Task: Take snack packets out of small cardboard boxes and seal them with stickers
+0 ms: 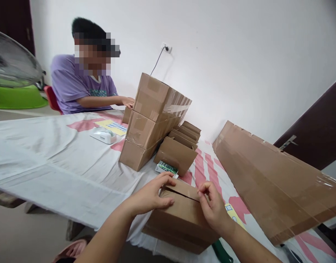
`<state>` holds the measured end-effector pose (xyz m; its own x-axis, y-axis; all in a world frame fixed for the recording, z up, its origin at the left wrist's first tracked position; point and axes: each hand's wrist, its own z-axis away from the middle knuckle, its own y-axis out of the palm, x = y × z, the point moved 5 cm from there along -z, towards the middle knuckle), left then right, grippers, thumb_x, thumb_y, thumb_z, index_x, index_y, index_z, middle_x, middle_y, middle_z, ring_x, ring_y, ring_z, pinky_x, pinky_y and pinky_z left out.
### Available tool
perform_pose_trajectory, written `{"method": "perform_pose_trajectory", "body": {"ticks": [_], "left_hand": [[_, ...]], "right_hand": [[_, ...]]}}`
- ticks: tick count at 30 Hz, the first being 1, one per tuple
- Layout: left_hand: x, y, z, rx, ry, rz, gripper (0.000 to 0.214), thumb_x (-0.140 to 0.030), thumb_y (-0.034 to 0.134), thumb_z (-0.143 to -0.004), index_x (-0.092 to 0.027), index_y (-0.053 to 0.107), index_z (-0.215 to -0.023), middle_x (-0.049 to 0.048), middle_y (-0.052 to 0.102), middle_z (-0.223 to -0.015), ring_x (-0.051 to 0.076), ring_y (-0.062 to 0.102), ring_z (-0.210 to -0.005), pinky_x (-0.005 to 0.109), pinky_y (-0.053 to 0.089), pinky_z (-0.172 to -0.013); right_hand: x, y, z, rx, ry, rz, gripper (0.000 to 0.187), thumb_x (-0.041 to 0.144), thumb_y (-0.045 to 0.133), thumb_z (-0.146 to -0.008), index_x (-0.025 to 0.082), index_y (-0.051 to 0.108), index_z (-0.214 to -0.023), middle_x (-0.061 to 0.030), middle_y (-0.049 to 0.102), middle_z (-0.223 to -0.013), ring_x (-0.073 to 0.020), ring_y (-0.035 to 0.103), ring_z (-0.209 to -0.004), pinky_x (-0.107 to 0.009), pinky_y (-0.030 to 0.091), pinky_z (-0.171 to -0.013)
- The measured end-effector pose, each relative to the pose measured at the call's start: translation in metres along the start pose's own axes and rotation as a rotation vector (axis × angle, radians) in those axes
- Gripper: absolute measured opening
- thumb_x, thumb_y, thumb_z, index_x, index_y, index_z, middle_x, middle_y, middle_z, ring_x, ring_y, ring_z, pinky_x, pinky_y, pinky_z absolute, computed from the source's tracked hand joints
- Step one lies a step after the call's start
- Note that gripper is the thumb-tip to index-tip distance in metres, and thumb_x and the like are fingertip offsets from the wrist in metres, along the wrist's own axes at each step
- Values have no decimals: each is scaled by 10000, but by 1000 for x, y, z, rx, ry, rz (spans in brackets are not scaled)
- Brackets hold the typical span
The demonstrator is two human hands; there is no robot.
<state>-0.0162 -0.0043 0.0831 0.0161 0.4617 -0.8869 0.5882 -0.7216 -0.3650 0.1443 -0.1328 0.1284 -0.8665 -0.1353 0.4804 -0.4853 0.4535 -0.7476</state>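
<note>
Taped boxes point(150, 96) stand stacked, while the box point(176, 228) near the edge of the tabletop point(61, 175) has flaps point(184, 209) down, seam point(181, 194) gaping. The left hand point(150, 195) spreads across it; the right hand point(216, 208) has fingertips together, any hold unclear.

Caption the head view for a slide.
Left hand and right hand at a cardboard box, stacked boxes beyond.

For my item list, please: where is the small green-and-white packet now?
In the head view, the packet lies just below the middle, beyond the left hand and in front of the brown box right of the stack.
</note>
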Motion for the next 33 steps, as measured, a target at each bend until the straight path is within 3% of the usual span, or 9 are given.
{"method": "perform_pose_trajectory", "body": {"ticks": [2,4,7,17,24,33], "left_hand": [[0,0,0,1,1,-3,366,-267,666,-673,-224,585,-1027,80,446,-1394,278,463,-1259,387,394,-1037],[-1,0,0,6,6,-4,370,-260,662,-679,-228,580,-1038,80,438,-1400,276,449,-1272,391,389,-1043],[-2,1,0,11,4,-8,362,-254,657,-679,-219,573,-1030,90,427,-1406,274,448,-1272,395,383,-1049],[-3,1,0,5,-22,-17,337,-248,646,-661,-209,575,-988,94,423,-1417,277,472,-1255,395,384,-1048],[-2,2,0,6,-17,2,343,-258,646,-660,-215,576,-993,89,418,-1417,273,482,-1241,390,399,-1032],[-4,2,0,4,-31,-20,345,-266,648,-654,-209,583,-988,90,424,-1414,281,479,-1246,386,400,-1032]], "right_hand": [[4,-6,1,48,13,-2,66,213,469,-899,227,445,-959,-19,540,-895,-166,556,-823,-305,479,-748],[10,-7,3,153,2,65,201,164,568,-829,228,468,-992,-21,556,-940,-174,559,-866,-311,477,-780],[18,-3,4,258,-47,182,276,79,607,-771,225,501,-980,-21,575,-949,-176,567,-860,-307,473,-773],[12,7,-1,201,-124,393,133,81,561,-833,205,514,-820,-18,605,-811,-176,575,-731,-289,440,-659],[9,-2,-9,375,16,275,202,81,671,-756,210,517,-771,28,620,-770,-142,576,-715,-238,425,-639],[11,7,-3,272,-144,464,105,106,562,-845,199,547,-800,-22,634,-788,-176,573,-728,-282,420,-646]]}}
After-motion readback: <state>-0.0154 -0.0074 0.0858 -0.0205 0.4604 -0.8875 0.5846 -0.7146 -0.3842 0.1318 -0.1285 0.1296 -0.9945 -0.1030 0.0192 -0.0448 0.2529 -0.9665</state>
